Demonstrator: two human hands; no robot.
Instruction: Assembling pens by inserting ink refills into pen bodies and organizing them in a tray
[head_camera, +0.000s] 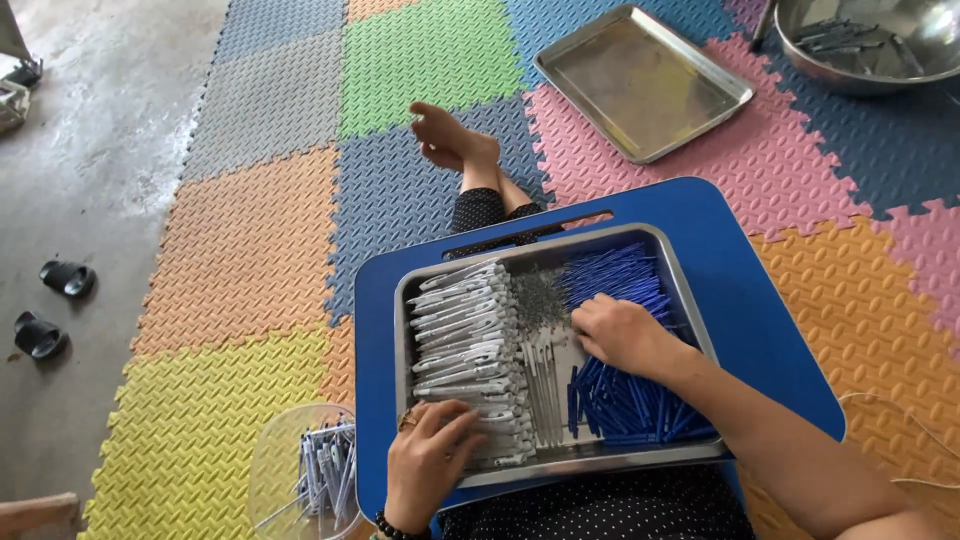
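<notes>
**Two hands in a tray of pen parts**

Head view: a metal tray (688, 300) sits on a blue lap board (760, 290) across the person's legs. Inside the tray, a neat stack of white pen barrels (468, 340) fills the left side, a small heap of tiny grey springs (540, 298) lies at the far middle, and a mass of blue pen parts (625, 405) covers the right side — some far, some near.

The left hand (428, 462) rests at the near left corner of the tray, fingers loosely curled with their tips touching the nearest white barrels; whether it pinches one cannot be told. A ring shows on one finger and a dark bead bracelet (398, 527) on the wrist.

The right hand (622, 335) lies palm down in the middle of the tray, fingers bent onto the blue parts just beside the springs; what it grips, if anything, is hidden beneath it.

Near left of the board, a clear plastic tub (275, 470) holds assembled pens (325, 475). On the coloured foam floor mat (260, 250) beyond — an empty-looking metal baking tray (640, 85) and, far right, a steel bowl (865, 45). The person's bare feet (450, 140) stretch out ahead. Two dark sandals (50, 305) lie on the concrete at far left.
</notes>
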